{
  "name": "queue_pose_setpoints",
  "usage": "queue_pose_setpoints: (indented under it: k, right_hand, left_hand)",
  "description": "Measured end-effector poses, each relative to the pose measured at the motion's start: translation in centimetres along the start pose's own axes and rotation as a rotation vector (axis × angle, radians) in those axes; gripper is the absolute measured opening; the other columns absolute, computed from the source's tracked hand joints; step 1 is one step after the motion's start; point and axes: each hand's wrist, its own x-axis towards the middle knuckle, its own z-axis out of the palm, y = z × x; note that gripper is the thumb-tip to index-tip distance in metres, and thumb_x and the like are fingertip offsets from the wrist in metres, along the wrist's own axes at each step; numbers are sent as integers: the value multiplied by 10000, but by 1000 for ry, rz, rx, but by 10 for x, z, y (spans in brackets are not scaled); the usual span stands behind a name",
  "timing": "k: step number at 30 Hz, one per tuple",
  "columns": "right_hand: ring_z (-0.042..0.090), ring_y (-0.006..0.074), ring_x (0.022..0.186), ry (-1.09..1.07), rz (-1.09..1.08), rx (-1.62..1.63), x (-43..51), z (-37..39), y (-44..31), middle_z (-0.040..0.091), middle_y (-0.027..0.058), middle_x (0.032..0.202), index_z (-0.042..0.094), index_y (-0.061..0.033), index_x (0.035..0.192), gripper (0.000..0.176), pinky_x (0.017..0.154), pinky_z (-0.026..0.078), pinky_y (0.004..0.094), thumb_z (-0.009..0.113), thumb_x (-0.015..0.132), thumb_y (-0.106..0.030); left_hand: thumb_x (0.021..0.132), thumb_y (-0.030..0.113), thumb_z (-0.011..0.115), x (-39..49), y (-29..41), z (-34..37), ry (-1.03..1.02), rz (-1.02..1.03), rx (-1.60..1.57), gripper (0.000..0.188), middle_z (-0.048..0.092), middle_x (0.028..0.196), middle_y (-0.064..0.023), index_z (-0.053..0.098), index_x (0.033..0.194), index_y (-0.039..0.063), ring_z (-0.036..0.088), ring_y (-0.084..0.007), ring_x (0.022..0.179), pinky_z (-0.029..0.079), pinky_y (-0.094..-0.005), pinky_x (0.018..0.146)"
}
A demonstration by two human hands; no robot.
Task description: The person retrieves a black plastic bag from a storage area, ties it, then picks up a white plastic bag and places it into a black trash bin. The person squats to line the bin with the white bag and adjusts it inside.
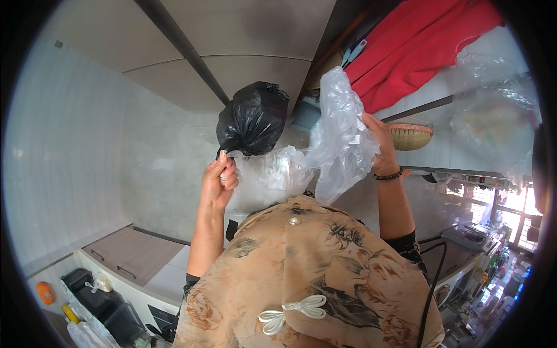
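My left hand [220,180] is closed, with the gathered neck of a full black plastic bag [254,117] at its thumb and index finger. A bit of pale plastic also shows between those fingers. To the right, my right hand [380,141] grips a crumpled clear plastic bag [341,130], its fingers partly hidden behind the film. A second stretch of clear plastic [272,174] spans between the hands, in front of my floral top [304,261]. Whether it belongs to the same bag, I cannot tell. Small white labels show on the film near my right hand.
A red cloth [417,52] hangs at the upper right, above a woven basket [409,137]. More clear plastic bags [491,113] hang farther right. Black bins [95,291] stand on the counter at lower left. A cluttered counter [478,278] runs along the lower right.
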Motion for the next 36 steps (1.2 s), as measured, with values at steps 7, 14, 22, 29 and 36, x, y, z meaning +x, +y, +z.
queue_pose_setpoints:
  k: [7,14,22,29,36]
  right_hand:
    - [634,216,707,159,-121,-903,1,-87,26,620,111,749,589,-22,927,202,630,497,355,519,901,-210]
    - [578,388,721,208,-24,-1655,-47,-168,140,587,176,719,569,-50,787,211,608,445,478,551,843,-253]
    - [595,379,769,112,198,-1623,-83,-194,218,632,166,783,618,-69,823,264,674,469,488,553,828,-324]
    - [593,380,795,23,288,-1529,-91,-206,253,638,171,839,637,-69,874,284,696,468,477,520,840,-325]
    - [586,386,803,91,232,-1504,-81,-206,242,634,179,836,638,-68,851,280,684,469,472,541,833,-330]
  left_hand:
    - [938,351,506,-3,8,-2,70,29,-13,327,452,560,19,558,770,76,346,-64,406,251,-190,378]
    - [951,351,477,-4,18,3,15,46,2,329,465,600,-7,552,792,73,351,-74,422,264,-196,393]
    - [975,339,412,-5,28,9,-152,-7,-236,296,447,712,-18,494,859,79,391,-110,542,309,-218,452]
    - [974,317,408,-3,25,5,-174,-57,-405,285,491,771,-54,503,902,59,452,-166,649,366,-253,512]
    - [976,302,406,-4,21,1,-190,-111,-433,293,558,849,-89,522,953,33,531,-205,708,451,-276,583]
